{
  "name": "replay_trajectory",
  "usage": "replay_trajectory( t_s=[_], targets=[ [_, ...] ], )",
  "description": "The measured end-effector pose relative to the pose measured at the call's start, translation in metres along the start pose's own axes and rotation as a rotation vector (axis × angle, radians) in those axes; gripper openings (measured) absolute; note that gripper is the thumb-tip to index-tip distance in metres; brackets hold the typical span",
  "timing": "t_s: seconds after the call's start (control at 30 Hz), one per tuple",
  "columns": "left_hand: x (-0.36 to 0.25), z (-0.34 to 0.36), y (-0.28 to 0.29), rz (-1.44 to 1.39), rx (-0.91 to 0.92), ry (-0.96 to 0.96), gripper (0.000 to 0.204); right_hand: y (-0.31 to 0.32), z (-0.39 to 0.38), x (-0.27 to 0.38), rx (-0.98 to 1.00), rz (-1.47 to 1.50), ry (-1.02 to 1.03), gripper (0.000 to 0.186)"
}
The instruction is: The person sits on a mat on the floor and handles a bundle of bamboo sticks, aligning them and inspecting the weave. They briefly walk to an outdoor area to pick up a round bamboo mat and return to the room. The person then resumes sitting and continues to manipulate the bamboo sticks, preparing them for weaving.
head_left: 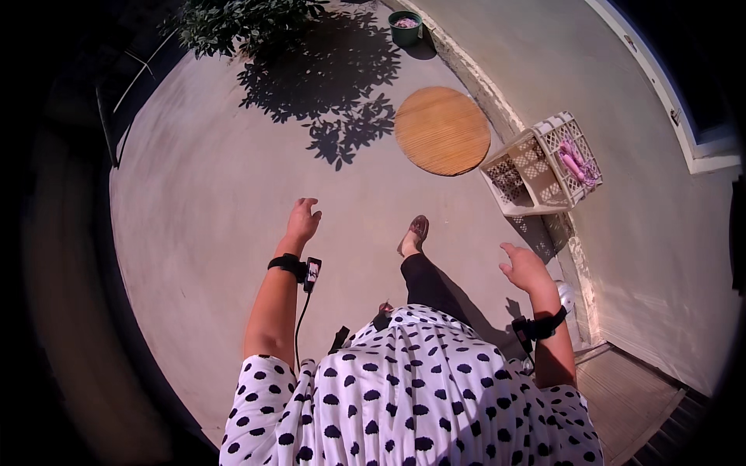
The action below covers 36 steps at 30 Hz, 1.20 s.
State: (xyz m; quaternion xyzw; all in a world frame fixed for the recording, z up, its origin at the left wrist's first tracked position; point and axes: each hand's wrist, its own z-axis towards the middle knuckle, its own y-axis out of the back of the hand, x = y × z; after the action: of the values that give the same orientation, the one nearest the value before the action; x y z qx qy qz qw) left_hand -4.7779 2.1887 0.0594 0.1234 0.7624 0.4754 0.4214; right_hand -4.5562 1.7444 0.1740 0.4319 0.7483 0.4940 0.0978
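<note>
My left hand (301,219) hangs in the air over the pale concrete ground, empty, its fingers loosely apart. A strap with a small device and a dangling cable sits on that wrist. My right hand (527,266) is also raised and empty, fingers apart, with a black band and device on the wrist. Just beyond it, beside the wall, stands a cream plastic crate (542,186) with pink items (575,161), partly coiled cord, on its slatted side. A white object (566,295) is mostly hidden behind my right wrist. My foot in a brown shoe (417,229) is out in front of me.
A round wooden board (441,128) lies ahead, left of the crate. A leafy plant (217,23) casts shadow near the top, and a green pot (404,29) stands by the wall's ledge. A wall (637,217) with a window runs along the right; thin railings (124,97) stand far left.
</note>
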Motion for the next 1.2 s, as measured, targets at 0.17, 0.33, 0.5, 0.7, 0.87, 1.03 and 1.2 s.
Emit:
replay_trajectory(
  t_s=[0.17, 0.33, 0.5, 0.7, 0.87, 1.03, 1.2],
  targets=[
    [-0.016, 0.103, -0.061, 0.114, 0.365, 0.06, 0.037, 0.015, 0.107, -0.012, 0.132, -0.027, -0.041, 0.042],
    [0.004, 0.205, -0.096, 0.17, 0.473, 0.195, 0.04, 0.02, 0.201, -0.025, 0.127, 0.046, 0.012, 0.037],
    [0.017, 0.31, -0.135, 0.251, 0.552, 0.137, 0.039, 0.02, 0.275, -0.031, 0.086, 0.215, -0.085, 0.036],
    [0.03, 0.432, -0.199, 0.344, 0.731, 0.038, 0.041, 0.002, 0.329, -0.032, 0.026, 0.425, -0.281, 0.037],
    [0.003, 0.523, -0.242, 0.269, 0.711, -0.039, 0.044, -0.014, 0.362, -0.014, 0.192, 0.624, -0.483, 0.037],
    [-0.001, 0.581, -0.287, 0.224, 0.759, -0.001, 0.04, -0.03, 0.382, 0.0, 0.194, 0.695, -0.495, 0.032],
    [0.036, 0.594, -0.357, 0.313, 0.806, 0.045, 0.041, -0.07, 0.402, -0.014, 0.177, 0.781, -0.611, 0.031]
  ],
)
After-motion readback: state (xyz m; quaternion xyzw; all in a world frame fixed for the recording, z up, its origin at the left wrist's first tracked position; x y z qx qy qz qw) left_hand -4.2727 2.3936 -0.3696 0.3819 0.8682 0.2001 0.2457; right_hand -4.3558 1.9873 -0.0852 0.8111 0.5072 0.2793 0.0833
